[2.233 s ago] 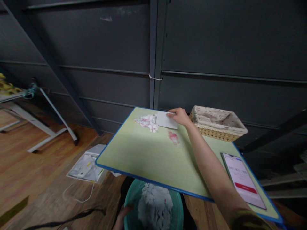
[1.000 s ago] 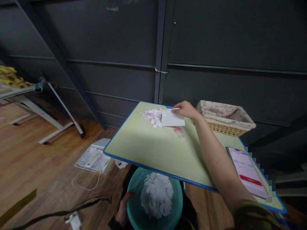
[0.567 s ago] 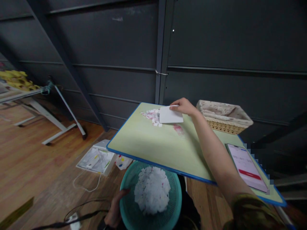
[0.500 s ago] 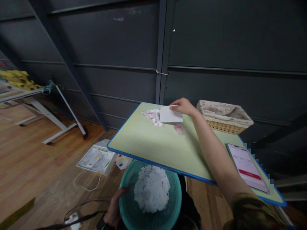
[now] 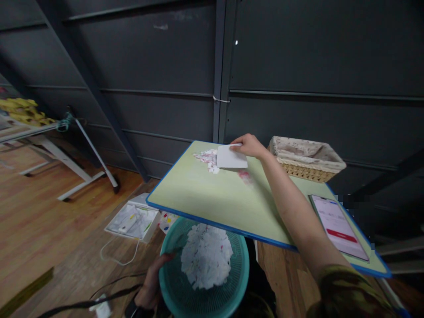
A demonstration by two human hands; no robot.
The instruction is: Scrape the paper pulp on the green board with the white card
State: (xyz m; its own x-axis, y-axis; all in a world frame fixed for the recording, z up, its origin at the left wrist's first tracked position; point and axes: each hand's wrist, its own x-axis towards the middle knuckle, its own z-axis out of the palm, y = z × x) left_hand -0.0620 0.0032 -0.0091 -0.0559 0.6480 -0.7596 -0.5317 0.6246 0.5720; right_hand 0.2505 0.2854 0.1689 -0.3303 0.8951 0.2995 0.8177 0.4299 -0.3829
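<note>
My right hand (image 5: 249, 145) grips a white rectangular card (image 5: 232, 157) by its upper right edge. The card's left side touches a pile of small white paper scraps (image 5: 208, 158), some tinged pink, near the back of the pale green tabletop (image 5: 192, 194). A pink smear (image 5: 245, 177) marks the surface just below the card. Down in front of the table, my left hand (image 5: 155, 277) is closed on the left rim of a teal plastic basket (image 5: 240, 282). A heap of white paper scraps (image 5: 207, 256) lies inside it.
A cloth-lined wicker basket (image 5: 304, 170) and a phone (image 5: 341, 227) are on the table's right side. An open white box (image 5: 132, 220) with a cord sits on the floor at left. Dark metal panels (image 5: 165, 57) stand behind the table.
The card in my right hand has shifted slightly left. The teal basket appears a little further left and higher, still in my left hand. The whole view has moved slightly.
</note>
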